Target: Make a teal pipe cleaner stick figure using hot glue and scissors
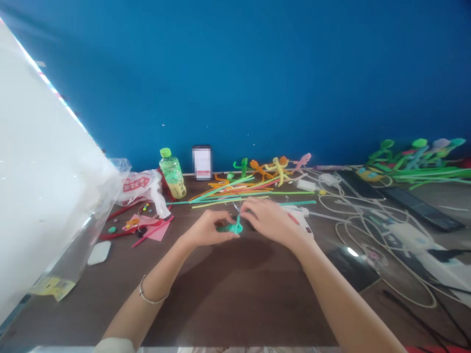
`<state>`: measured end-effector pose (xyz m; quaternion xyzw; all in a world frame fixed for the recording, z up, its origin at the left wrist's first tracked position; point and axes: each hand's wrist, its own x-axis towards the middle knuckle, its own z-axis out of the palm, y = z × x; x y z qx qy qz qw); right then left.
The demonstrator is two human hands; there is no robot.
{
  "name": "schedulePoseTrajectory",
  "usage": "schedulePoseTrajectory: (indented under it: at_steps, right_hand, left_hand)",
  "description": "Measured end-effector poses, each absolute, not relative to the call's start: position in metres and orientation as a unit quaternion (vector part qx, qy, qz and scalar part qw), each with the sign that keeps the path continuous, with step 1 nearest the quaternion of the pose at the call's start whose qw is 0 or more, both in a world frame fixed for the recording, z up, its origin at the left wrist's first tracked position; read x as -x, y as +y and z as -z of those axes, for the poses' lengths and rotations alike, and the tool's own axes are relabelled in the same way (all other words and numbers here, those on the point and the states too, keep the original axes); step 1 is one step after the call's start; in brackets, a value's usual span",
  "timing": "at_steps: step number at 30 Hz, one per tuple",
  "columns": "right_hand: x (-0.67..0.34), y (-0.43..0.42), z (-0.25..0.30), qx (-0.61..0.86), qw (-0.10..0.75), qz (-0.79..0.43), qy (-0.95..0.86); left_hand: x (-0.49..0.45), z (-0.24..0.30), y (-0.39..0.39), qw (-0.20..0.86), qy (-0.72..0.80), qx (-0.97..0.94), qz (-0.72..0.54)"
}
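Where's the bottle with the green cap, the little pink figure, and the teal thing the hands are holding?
Bottle (173,177): head view, on the middle of its body.
Pink figure (303,161): head view, on its body.
Teal thing (235,228): head view, on its rounded lower part.

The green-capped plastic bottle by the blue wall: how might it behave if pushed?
The green-capped plastic bottle would probably tip if pushed near its green cap, being much taller than wide. Once over, it might roll, since its body looks rounded. Its smooth-looking surface could feel somewhat slippery.
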<state>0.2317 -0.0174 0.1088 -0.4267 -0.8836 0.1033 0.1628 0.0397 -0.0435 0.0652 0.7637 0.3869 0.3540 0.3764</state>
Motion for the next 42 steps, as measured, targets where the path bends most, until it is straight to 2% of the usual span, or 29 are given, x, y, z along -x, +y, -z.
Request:
schedulePoseTrajectory:
  at_steps: [3,6,11,17,26,35,42]
  right_hand:
    - [-0.225,-0.024,-0.109,0.454,0.178,-0.064,-0.871]
    - [-0.22,-0.03,-0.104,0.471,0.227,-0.087,-0.848]
    - [-0.216,-0.038,-0.092,0.457,0.318,-0.155,-0.816]
    - [-0.212,-0.044,-0.079,0.436,0.369,-0.202,-0.796]
    - [-0.213,-0.047,-0.069,0.42,0.415,-0.256,-0.765]
    - [-0.215,-0.044,-0.067,0.431,0.432,-0.342,-0.714]
    - [-0.217,-0.042,-0.073,0.422,0.403,-0.381,-0.717]
  left_hand:
    - [-0.042,-0.063,-0.044,0.316,0.415,-0.769,-0.37]
    - [-0.044,-0.06,-0.043,0.276,0.442,-0.754,-0.401]
    - [-0.046,-0.054,-0.039,0.255,0.468,-0.711,-0.459]
    - [-0.046,-0.055,-0.041,0.255,0.47,-0.69,-0.488]
    - [-0.047,-0.052,-0.039,0.26,0.461,-0.683,-0.503]
    - [-0.046,-0.052,-0.037,0.358,0.465,-0.634,-0.504]
    - [-0.046,-0.051,-0.036,0.287,0.471,-0.659,-0.511]
